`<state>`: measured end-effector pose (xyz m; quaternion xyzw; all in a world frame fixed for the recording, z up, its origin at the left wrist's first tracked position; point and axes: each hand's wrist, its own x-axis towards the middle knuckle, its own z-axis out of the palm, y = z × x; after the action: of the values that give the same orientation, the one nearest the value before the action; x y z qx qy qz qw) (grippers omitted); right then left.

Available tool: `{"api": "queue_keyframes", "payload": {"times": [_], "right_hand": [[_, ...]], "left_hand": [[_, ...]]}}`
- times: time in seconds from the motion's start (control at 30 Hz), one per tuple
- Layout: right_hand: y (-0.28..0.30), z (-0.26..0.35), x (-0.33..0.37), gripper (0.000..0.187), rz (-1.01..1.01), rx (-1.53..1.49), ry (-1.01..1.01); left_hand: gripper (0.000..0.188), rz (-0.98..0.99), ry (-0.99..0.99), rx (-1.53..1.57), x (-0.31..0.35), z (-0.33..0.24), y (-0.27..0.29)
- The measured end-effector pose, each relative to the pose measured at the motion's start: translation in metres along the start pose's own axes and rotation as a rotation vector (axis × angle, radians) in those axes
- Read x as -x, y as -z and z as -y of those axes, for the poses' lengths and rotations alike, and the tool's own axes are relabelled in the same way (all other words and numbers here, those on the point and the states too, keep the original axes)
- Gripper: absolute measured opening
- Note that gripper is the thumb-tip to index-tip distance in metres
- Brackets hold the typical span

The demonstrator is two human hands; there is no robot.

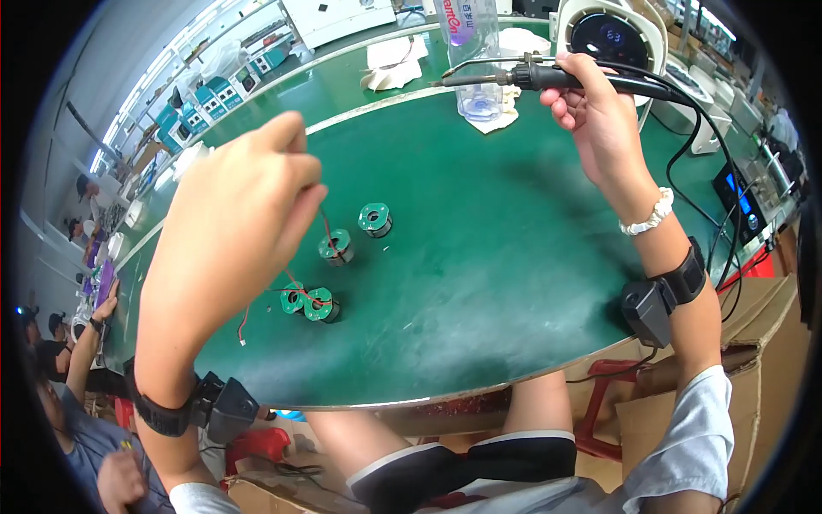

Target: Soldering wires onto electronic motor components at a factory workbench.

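My left hand (244,206) hangs over the left of the table with its fingers closed; its fingertips are hidden. A thin red wire (326,224) runs from a round part (336,248) up to the edge of this hand. Whether the fingers pinch the wire does not show. At the far right, my right hand (595,116) grips a black soldering iron (539,78), its tip pointing left and a thin metal tube along its top. Two round parts with green circuit boards (320,304) stand side by side, red and black wires on them. Another green-topped part (375,220) stands apart.
A clear plastic bottle (478,94) stands at the back beside white tissues (394,64). Behind my right hand is a white-framed round fan-like device (610,36). A black box with a blue display (741,199) sits right. Cardboard (702,411) lies below. Other people are at the left.
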<state>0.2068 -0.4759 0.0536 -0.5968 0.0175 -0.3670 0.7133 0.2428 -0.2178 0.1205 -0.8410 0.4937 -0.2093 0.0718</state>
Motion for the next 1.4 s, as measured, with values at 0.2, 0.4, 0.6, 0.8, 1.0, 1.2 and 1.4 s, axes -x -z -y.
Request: {"api": "queue_keyframes", "payload": {"times": [0.2,0.4,0.6,0.8,1.0,1.2,1.4], "right_hand": [[0.001,-0.002,0.000,0.018,0.022,-0.007,-0.011],[-0.003,-0.006,0.006,0.018,0.072,0.054,-0.095],[-0.015,-0.007,0.015,0.020,0.147,0.141,-0.166],[-0.013,-0.009,0.014,0.020,0.136,0.175,-0.176],[-0.008,-0.010,0.011,0.022,0.084,0.171,-0.166],[0.000,-0.013,0.007,0.023,0.071,0.172,-0.136],[-0.013,-0.010,0.016,0.021,0.107,0.187,-0.192]], "left_hand": [[0.015,-0.086,0.166,0.253,-0.008,0.005,-0.035],[0.022,-0.049,0.301,0.584,0.003,0.004,-0.061],[0.023,-0.148,0.301,0.625,0.011,0.012,-0.070],[0.017,-0.204,0.109,0.577,0.009,0.014,-0.064],[0.014,-0.150,0.046,0.616,0.013,0.017,-0.066],[0.018,-0.233,0.057,0.848,0.011,0.014,-0.070],[0.026,-0.229,0.281,1.204,0.010,0.008,-0.079]]}}
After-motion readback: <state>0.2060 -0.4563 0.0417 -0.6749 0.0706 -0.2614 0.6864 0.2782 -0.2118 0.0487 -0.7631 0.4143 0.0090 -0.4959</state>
